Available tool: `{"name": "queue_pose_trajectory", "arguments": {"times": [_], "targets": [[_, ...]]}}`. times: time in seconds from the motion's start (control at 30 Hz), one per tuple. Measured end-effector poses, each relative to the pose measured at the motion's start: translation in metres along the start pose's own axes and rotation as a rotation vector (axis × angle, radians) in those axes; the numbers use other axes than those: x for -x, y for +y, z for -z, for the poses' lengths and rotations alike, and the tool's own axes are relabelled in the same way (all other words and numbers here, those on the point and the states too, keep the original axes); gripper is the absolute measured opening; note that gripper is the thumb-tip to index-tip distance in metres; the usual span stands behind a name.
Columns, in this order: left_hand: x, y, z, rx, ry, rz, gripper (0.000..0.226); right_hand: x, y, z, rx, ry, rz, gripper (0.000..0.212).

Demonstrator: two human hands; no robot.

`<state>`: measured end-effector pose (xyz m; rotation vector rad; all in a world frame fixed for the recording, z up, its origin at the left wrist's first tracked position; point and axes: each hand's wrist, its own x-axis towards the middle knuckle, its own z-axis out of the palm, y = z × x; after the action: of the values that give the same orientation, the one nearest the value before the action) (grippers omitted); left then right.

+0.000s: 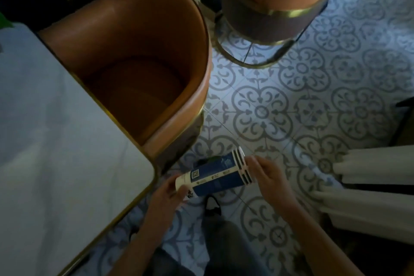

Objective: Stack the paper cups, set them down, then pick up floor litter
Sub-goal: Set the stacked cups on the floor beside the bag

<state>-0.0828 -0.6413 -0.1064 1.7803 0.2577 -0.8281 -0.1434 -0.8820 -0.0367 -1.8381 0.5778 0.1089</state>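
Fingers, left hand (167,192): curling around the white base end of the paper cups (215,175), thumb lying across the bottom, clasping it.
Fingers, right hand (266,175): pressing flat against the striped rim end, fingertips (252,161) extended and touching the rims; more a push than a full wrap.
Cups' place: being held on their side in the air, just off the near corner of the table (67,141), over the patterned floor (291,107), resting on nothing.
Step in hand: seemingly nesting the cups; several rim bands are showing close together at the right end.
Doing it well: keeping both ends on one line, pushing squarely along the axis so no wall is creasing, easing off once the rims are sitting evenly, then carrying the stack to the nearby tabletop.
Hard to make out: the cup count is staying uncertain in the dim light.
Hidden: a dark object is lying below the cups beside the trouser leg (224,242); whether it is a shoe or litter I cannot tell.
Cut off: the brown chair (125,56) is tucked against the table edge and hiding the floor beneath.
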Motion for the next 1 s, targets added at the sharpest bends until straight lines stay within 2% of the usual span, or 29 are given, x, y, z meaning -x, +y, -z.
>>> {"name": "queue_pose_trajectory", "arguments": {"times": [0.07,0.17,0.27,0.4,0.53,0.67,0.8,1.0], "targets": [[-0.022,-0.013,-0.017,0.057,-0.017,0.086,0.038,-0.014,0.034,0.011,-0.021,0.036,-0.097,0.025],[-0.046,-0.029,-0.043,0.11,-0.096,0.194,0.016,-0.034,0.094,0.015,0.011,0.048,-0.294,0.032],[-0.076,-0.054,-0.059,0.153,-0.129,0.292,0.029,-0.048,0.142,0.007,0.045,-0.026,-0.458,0.027],[-0.11,-0.083,-0.076,0.176,-0.143,0.356,0.031,-0.06,0.185,-0.007,0.023,-0.018,-0.551,0.018],[-0.148,-0.106,-0.094,0.147,-0.128,0.393,0.025,-0.076,0.228,-0.024,-0.018,0.021,-0.588,0.02],[-0.184,-0.126,-0.116,0.097,-0.121,0.373,0.037,-0.1,0.265,-0.037,-0.057,0.073,-0.594,0.024],[-0.211,-0.145,-0.141,0.037,-0.06,0.366,0.054,-0.127,0.295,-0.048,-0.087,0.126,-0.563,0.017],[-0.244,-0.166,-0.178,0.137,-0.145,0.412,0.041,-0.164,0.348,-0.075,-0.032,0.146,-0.591,0.02]]}}
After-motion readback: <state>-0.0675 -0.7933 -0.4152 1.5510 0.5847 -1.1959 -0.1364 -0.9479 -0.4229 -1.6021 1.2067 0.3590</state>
